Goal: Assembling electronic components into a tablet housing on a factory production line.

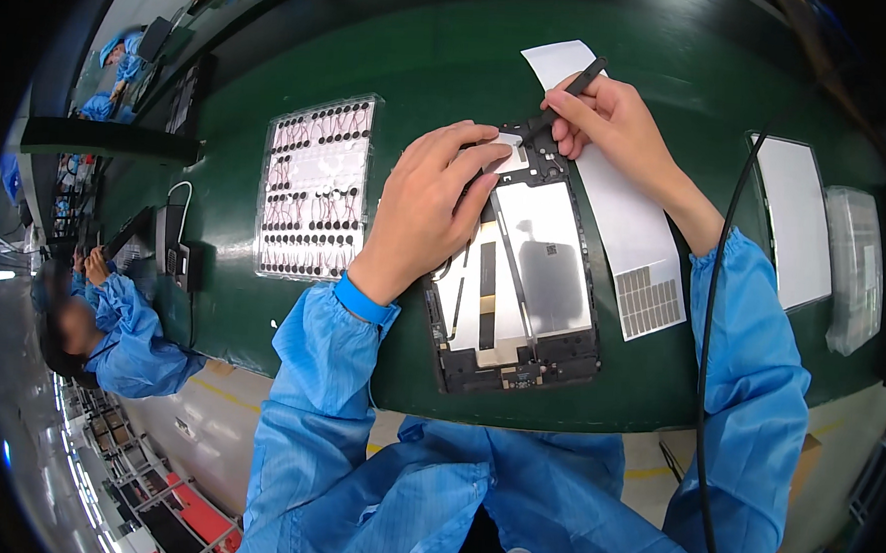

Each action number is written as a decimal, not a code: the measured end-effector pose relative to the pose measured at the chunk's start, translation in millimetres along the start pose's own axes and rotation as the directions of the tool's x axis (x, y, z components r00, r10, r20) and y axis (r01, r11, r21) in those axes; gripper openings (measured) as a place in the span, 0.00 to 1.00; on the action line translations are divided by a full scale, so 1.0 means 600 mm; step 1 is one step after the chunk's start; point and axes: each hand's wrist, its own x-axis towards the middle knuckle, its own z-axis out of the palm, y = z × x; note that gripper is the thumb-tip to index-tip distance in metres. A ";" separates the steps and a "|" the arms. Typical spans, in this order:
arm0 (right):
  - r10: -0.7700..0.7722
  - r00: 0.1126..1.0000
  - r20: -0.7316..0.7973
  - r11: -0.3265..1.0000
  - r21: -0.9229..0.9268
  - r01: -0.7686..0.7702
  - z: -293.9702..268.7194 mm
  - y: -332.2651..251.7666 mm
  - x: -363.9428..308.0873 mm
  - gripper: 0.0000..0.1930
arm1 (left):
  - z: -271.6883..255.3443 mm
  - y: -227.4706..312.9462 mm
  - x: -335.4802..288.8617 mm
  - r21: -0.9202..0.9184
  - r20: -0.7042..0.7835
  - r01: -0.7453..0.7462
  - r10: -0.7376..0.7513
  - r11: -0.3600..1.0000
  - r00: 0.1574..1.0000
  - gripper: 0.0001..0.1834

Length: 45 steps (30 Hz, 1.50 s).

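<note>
An opened tablet chassis [549, 267], black-framed with silver inner plates, lies on the green bench in front of me. My left hand [432, 196] rests over its upper left side, fingers slightly spread and fingertips on the plate near the top. A blue band circles that wrist. Pinched in my right hand [611, 125] is a black pen-shaped tool [579, 80]; its lower tip meets the chassis's top part. Beneath the right hand runs a long white sheet [617, 211], with a grid of small grey stickers [649, 299] at its near end.
At left on the bench [425, 50] sits a clear tray [318, 185] of small black round parts with thin wires. A white panel [792, 220] and a clear plastic case [852, 268] lie at right. A black cable [708, 391] hangs before my right arm. Co-workers in blue sit at left.
</note>
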 end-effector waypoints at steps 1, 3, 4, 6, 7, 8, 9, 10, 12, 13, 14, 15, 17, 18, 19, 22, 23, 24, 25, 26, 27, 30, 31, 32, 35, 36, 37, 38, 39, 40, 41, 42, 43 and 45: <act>-0.001 1.000 0.007 1.000 -0.002 0.001 -0.002 0.001 0.000 0.16 | 0.001 0.001 0.001 -0.001 0.000 -0.004 0.004 1.000 1.000 0.11; -0.002 1.000 0.012 1.000 -0.004 0.002 -0.004 0.003 0.000 0.16 | 0.003 -0.001 0.000 0.012 0.009 -0.017 0.017 1.000 1.000 0.13; -0.006 1.000 0.017 1.000 -0.001 0.006 -0.005 0.005 0.000 0.15 | 0.004 -0.001 0.000 0.024 0.016 -0.029 0.029 0.999 0.999 0.14; -0.012 1.000 0.028 1.000 0.003 0.012 -0.003 0.007 0.001 0.15 | -0.001 0.001 0.002 0.032 0.041 -0.047 0.045 0.998 0.998 0.15; -0.017 1.000 0.013 1.000 -0.011 0.017 -0.002 0.007 0.001 0.15 | -0.003 0.002 0.002 0.038 0.066 -0.065 0.063 0.997 0.996 0.16; -0.024 1.000 0.004 0.999 -0.024 0.024 0.001 0.007 0.001 0.15 | -0.005 0.001 0.001 0.044 0.060 -0.057 0.054 0.997 0.997 0.16; -0.027 0.999 0.018 0.999 -0.024 0.027 0.004 0.006 0.002 0.15 | -0.005 -0.001 0.001 0.039 0.069 -0.059 0.056 0.998 0.996 0.17; -0.035 0.999 -0.002 0.999 -0.031 0.035 0.007 0.006 0.001 0.14 | -0.007 -0.004 0.000 0.034 0.076 -0.059 0.056 0.998 0.996 0.18; -0.053 0.999 0.009 0.998 -0.040 0.053 0.011 0.005 0.001 0.13 | -0.009 -0.003 -0.002 0.053 0.067 -0.035 0.031 0.998 0.997 0.16; -0.062 0.997 -0.053 0.998 0.002 0.062 0.010 0.008 -0.001 0.13 | -0.008 -0.002 -0.001 0.063 0.078 -0.084 0.079 0.994 0.994 0.16; -0.073 0.992 -0.105 0.996 0.049 0.078 0.008 0.008 -0.001 0.13 | -0.009 0.000 -0.001 0.083 0.089 -0.127 0.120 0.988 0.989 0.15; -0.054 0.991 -0.122 0.997 0.048 0.060 0.007 0.007 0.002 0.14 | -0.009 -0.001 -0.003 0.073 0.090 -0.147 0.140 0.986 0.986 0.15; -0.012 0.990 -0.142 0.997 0.080 0.024 -0.001 0.011 0.004 0.15 | -0.004 -0.002 -0.010 0.129 0.121 -0.140 0.124 0.982 0.985 0.17; -0.010 0.991 -0.135 0.997 0.071 0.020 -0.003 0.005 -0.001 0.14 | -0.002 0.000 -0.010 0.126 0.125 -0.133 0.117 0.983 0.985 0.18; -0.013 0.992 -0.126 0.997 0.076 0.023 -0.004 0.001 -0.002 0.14 | -0.006 0.003 -0.010 0.118 0.127 -0.132 0.117 0.984 0.985 0.18; -0.018 0.990 -0.143 0.997 0.078 0.029 -0.001 0.002 -0.002 0.14 | -0.040 -0.018 -0.019 0.163 0.035 -0.147 0.143 0.976 0.989 0.16; 0.001 0.982 -0.188 0.998 0.069 0.012 -0.004 0.005 -0.005 0.13 | -0.073 -0.040 -0.018 0.150 0.034 -0.015 0.011 0.989 0.999 0.16; 0.000 0.982 -0.189 0.998 0.064 0.013 -0.011 0.008 -0.008 0.13 | -0.101 -0.067 -0.020 0.131 0.037 0.116 -0.122 0.985 0.992 0.15; -0.001 0.982 -0.189 0.998 0.056 0.012 -0.013 0.006 -0.007 0.13 | -0.135 -0.101 -0.031 0.228 -0.065 0.165 -0.155 0.959 0.986 0.14; -0.001 0.982 -0.186 0.999 0.047 0.009 -0.012 0.005 -0.005 0.13 | -0.160 -0.139 -0.046 0.316 -0.170 0.224 -0.177 0.922 0.969 0.13; -0.016 0.984 -0.178 0.999 0.040 0.023 -0.009 0.004 -0.004 0.13 | -0.171 -0.170 -0.064 0.322 -0.177 0.231 -0.182 0.918 0.967 0.13; 0.004 0.987 -0.161 1.000 0.030 0.001 -0.013 0.003 -0.004 0.12 | -0.181 -0.218 -0.093 0.286 -0.180 0.423 -0.385 0.860 0.905 0.11; 0.000 0.986 -0.168 1.000 0.018 0.003 -0.013 0.004 -0.004 0.12 | -0.178 -0.225 -0.096 0.257 -0.175 0.430 -0.396 0.866 0.901 0.11; 0.001 0.987 -0.161 1.000 0.012 0.001 -0.015 0.007 -0.006 0.12 | -0.173 -0.228 -0.097 0.225 -0.167 0.435 -0.405 0.872 0.899 0.10; -0.005 0.984 -0.178 1.000 0.006 0.006 -0.017 0.010 -0.004 0.12 | -0.174 -0.235 -0.100 0.175 -0.156 0.436 -0.412 0.883 0.898 0.08; -0.005 0.984 -0.176 1.000 0.001 0.005 -0.016 0.009 -0.003 0.12 | -0.176 -0.239 -0.099 0.164 -0.142 0.411 -0.391 0.896 0.909 0.08; 0.001 0.986 -0.169 1.000 -0.002 -0.001 -0.017 0.009 -0.002 0.12 | -0.178 -0.243 -0.100 0.161 -0.145 0.413 -0.392 0.896 0.908 0.08; 0.007 0.987 -0.162 1.000 -0.005 -0.008 -0.016 0.009 -0.002 0.12 | -0.182 -0.248 -0.103 0.162 -0.114 0.380 -0.365 0.911 0.924 0.07; 0.005 0.987 -0.160 1.000 -0.008 -0.007 -0.016 0.009 -0.001 0.12 | -0.184 -0.253 -0.103 0.163 -0.082 0.345 -0.336 0.924 0.938 0.06; -0.001 0.988 -0.156 1.000 -0.009 0.000 -0.015 0.008 0.000 0.12 | -0.186 -0.261 -0.102 0.162 -0.086 0.347 -0.337 0.924 0.938 0.06; -0.009 0.989 -0.151 1.000 -0.012 0.007 -0.015 0.006 0.001 0.12 | -0.188 -0.268 -0.100 0.126 -0.069 0.301 -0.295 0.945 0.953 0.06; -0.013 0.989 -0.146 1.000 -0.018 0.010 -0.016 0.006 0.000 0.12 | -0.188 -0.273 -0.100 0.090 -0.054 0.255 -0.251 0.963 0.966 0.06; -0.014 0.988 -0.156 1.000 -0.007 0.013 -0.017 0.007 -0.002 0.11 | -0.186 -0.275 -0.103 0.089 -0.063 0.257 -0.252 0.962 0.966 0.06; -0.023 0.986 -0.165 1.000 -0.009 0.022 -0.019 0.009 -0.005 0.11 | -0.178 -0.271 -0.096 0.108 -0.172 0.257 -0.236 0.960 0.956 0.06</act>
